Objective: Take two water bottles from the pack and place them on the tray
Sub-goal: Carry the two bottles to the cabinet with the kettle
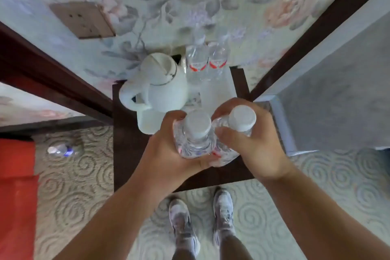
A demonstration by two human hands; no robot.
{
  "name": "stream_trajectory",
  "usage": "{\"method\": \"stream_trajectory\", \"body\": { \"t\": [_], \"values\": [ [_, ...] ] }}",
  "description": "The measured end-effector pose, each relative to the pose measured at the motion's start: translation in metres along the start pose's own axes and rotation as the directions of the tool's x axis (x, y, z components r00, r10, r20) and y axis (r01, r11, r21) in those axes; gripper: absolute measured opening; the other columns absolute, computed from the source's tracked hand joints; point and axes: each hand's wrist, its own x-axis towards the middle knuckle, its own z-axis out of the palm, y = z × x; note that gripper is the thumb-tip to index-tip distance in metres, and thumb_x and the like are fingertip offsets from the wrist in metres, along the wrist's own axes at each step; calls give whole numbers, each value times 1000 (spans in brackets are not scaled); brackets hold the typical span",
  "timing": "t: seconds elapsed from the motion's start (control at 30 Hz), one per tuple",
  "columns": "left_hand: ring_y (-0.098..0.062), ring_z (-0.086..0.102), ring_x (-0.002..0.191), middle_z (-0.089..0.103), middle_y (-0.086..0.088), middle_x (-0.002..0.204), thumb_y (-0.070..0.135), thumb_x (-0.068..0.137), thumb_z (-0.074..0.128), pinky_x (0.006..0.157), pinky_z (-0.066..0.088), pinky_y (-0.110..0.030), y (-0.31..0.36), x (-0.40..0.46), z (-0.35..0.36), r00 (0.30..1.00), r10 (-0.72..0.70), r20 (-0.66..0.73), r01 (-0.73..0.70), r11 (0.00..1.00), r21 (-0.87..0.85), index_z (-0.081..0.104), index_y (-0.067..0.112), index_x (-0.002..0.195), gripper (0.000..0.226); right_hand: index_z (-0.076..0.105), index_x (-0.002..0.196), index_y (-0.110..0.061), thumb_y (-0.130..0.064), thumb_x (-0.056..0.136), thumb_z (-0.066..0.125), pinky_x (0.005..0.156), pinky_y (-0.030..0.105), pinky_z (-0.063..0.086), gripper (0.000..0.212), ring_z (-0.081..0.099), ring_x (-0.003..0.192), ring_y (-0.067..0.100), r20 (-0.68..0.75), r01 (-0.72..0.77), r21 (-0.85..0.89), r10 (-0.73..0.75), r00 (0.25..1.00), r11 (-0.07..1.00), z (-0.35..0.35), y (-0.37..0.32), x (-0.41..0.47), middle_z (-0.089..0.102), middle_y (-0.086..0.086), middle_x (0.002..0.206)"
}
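I hold two clear water bottles with white caps upright, side by side above the near half of a small dark table point(126, 154). My left hand point(166, 152) wraps the left bottle point(195, 135) from the left and below. My right hand point(251, 143) grips the right bottle point(240, 120) around its shoulder. The two bottles touch each other. Beyond them a white tray point(217, 91) lies on the table, its near part hidden by my hands. Two more bottles with red labels point(207, 63) stand at the tray's far end against the wall.
A white kettle point(160, 84) stands on the left of the tray. Floral wallpaper with a socket plate point(82, 20) is behind. A loose bottle point(61, 150) lies on the patterned carpet at left beside a red seat point(16, 175). A grey cabinet point(337, 101) stands right.
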Motion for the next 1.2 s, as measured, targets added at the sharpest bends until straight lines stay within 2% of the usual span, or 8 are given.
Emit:
{"method": "stream_trajectory", "body": {
  "t": [0.23, 0.33, 0.47, 0.57, 0.77, 0.9, 1.07, 1.2],
  "values": [
    [-14, 72, 106, 71, 9, 113, 62, 56, 89, 86, 59, -27, -86, -10, 21, 998, 32, -52, -33, 999, -27, 49, 25, 123, 86, 65, 88, 5, -6, 73, 68, 60, 29, 51, 18, 63, 69, 32, 23, 71, -48, -70, 997, 996, 4, 81, -17, 67, 17, 79],
    [-17, 72, 108, 72, 7, 114, 53, 56, 94, 89, 60, -36, -105, -11, 29, 998, -2, -58, -2, 997, -73, 51, 20, 125, 87, 67, 87, 7, -11, 74, 67, 64, 36, 54, 22, 68, 75, 33, -22, 120, -138, -124, 992, 983, 8, 97, -25, 70, 20, 82],
    [-5, 70, 104, 68, 22, 114, 56, 60, 91, 85, 55, -15, -119, -6, 27, 997, 56, -58, -58, 998, -30, 47, 41, 122, 77, 68, 88, 8, -12, 74, 68, 69, 48, 54, 24, 69, 83, 39, -44, 125, -134, -131, 990, 983, 8, 115, -28, 70, 23, 87],
    [-16, 71, 108, 69, 12, 118, 52, 59, 94, 86, 60, -33, -135, -5, 30, 999, 30, -36, -32, 998, -54, 48, 43, 123, 80, 68, 85, 9, -12, 76, 69, 69, 48, 54, 23, 69, 83, 39, -50, 160, -163, -170, 984, 974, 10, 128, -30, 70, 22, 87],
    [-10, 61, 129, 60, 13, 140, 51, 54, 99, 97, 55, -46, -181, -19, 35, 1000, -18, -11, 18, 1000, -7, 43, 43, 134, 98, 70, 85, 9, -16, 77, 69, 72, 40, 57, 26, 70, 85, 32, -19, 200, -229, -209, 978, 953, 15, 138, -33, 70, 21, 89],
    [-7, 62, 125, 57, 20, 139, 58, 57, 94, 96, 58, -28, -190, -17, 37, 1000, 19, 23, -21, 997, 73, 38, 46, 138, 99, 68, 90, 8, -21, 79, 71, 77, 38, 58, 32, 71, 92, 29, 24, 169, -281, -170, 985, 945, 8, 138, -34, 71, 16, 97],
    [-12, 68, 114, 58, 13, 134, 59, 59, 93, 88, 62, -38, -195, -20, 36, 997, -47, 57, 39, 990, 138, 39, 37, 141, 101, 65, 114, -1, -57, 86, 72, 85, 29, 56, 63, 68, 103, 25, 111, 92, -375, -54, 992, 923, -3, 133, -37, 67, 8, 114],
    [2, 54, 130, 45, 23, 147, 61, 53, 93, 102, 48, -15, -177, -25, 32, 978, -190, 89, 176, 973, 150, 27, 52, 149, 117, 52, 139, -19, -75, 75, 74, 97, 22, 50, 88, 61, 124, 20, 169, 10, -456, 76, 983, 890, -14, 120, -38, 59, -3, 137]
  ]
}}
